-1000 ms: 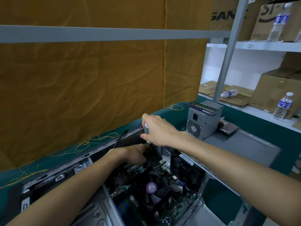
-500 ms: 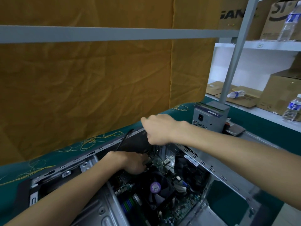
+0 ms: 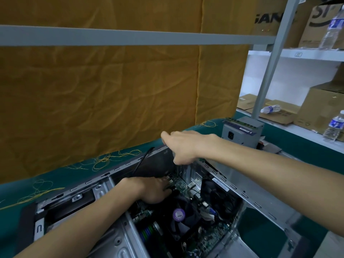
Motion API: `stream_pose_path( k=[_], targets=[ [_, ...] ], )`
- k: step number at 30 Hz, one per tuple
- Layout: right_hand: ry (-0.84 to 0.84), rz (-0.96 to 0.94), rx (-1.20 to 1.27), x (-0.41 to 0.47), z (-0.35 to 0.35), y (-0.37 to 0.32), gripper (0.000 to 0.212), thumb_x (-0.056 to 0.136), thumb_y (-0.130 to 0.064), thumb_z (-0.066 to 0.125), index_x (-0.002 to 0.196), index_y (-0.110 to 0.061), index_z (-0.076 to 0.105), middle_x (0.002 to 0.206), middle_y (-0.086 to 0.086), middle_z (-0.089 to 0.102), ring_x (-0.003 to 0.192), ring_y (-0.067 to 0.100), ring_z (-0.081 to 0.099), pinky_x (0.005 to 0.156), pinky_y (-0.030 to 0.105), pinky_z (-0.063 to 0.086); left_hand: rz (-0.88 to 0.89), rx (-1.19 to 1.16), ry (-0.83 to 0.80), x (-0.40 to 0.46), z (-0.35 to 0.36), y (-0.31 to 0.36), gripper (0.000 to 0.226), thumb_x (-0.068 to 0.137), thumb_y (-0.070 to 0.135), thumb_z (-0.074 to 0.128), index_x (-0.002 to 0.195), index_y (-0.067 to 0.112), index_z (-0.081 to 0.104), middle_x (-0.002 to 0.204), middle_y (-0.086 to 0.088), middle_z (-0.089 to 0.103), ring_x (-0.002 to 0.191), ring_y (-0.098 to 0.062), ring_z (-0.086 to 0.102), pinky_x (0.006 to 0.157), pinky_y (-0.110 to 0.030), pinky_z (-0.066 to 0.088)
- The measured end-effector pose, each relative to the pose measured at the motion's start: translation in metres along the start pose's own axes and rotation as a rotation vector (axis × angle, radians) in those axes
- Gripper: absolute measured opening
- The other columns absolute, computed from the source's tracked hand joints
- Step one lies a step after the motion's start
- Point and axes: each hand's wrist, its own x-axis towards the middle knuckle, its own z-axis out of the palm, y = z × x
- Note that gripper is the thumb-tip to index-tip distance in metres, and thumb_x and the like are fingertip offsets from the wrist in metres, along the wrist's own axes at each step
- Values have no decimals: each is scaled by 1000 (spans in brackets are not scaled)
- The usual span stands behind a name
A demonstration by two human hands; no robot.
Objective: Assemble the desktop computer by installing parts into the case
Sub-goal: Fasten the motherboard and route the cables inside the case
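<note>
Grey sheet-metal computer case [image 3: 256,203] lies open on its side on the green-covered table [image 3: 22,190], holding a green motherboard [image 3: 208,241] and a black cooler fan with a purple sticker [image 3: 179,215]. Inside it, the left hand [image 3: 152,190] curls around something at the small green card [image 3: 178,183], though what it grips I cannot tell. Farther back, the right hand [image 3: 183,146] hovers with curled fingers above the case's far rim beside a black cable [image 3: 143,161], its grip hidden, and a grey power supply box [image 3: 242,133] stands on bare table beyond.

table, green cloth [image 3: 279,138] | on it: computer case [image 3: 260,200]; power supply [image 3: 242,133]; yellow threads [image 3: 111,159]
</note>
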Motion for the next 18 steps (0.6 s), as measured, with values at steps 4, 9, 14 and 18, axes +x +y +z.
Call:
stream_pose_path(
  k=[4, 9, 14, 18],
  targets=[
    [174, -16, -158, 3, 7, -1, 39, 104, -38, 52, 124, -8, 37, 94, 8, 58, 75, 31, 52, 63, 39, 37, -14, -13, 3, 1, 1, 2, 72, 105, 60, 27, 163, 20, 15, 171, 0, 8, 156, -21, 18, 125, -33, 16],
    [138, -24, -92, 4, 6, 6, 35, 99, -32, 58, 119, -12, 38, 88, 4, 56, 72, 30, 53, 56, 37, 35, -23, -29, -8, 1, 1, 1, 82, 99, 73, 25, 163, 24, 14, 171, 5, 7, 156, -20, 17, 126, -36, 16],
    [115, -56, -53, 5, 9, 10, 46, 94, -31, 63, 124, -12, 33, 95, 5, 54, 79, 30, 57, 61, 38, 37, -34, -33, -21, 1, 0, 2, 87, 96, 78, 24, 164, 25, 13, 171, 8, 6, 156, -19, 16, 125, -34, 15],
    [242, -86, -211, 5, 14, 6, 46, 101, -41, 55, 130, -9, 41, 94, 9, 65, 81, 33, 63, 61, 37, 35, -32, -33, -27, 0, -2, 3, 87, 96, 78, 23, 164, 25, 11, 171, 9, 3, 157, -18, 12, 126, -36, 12]
  ],
)
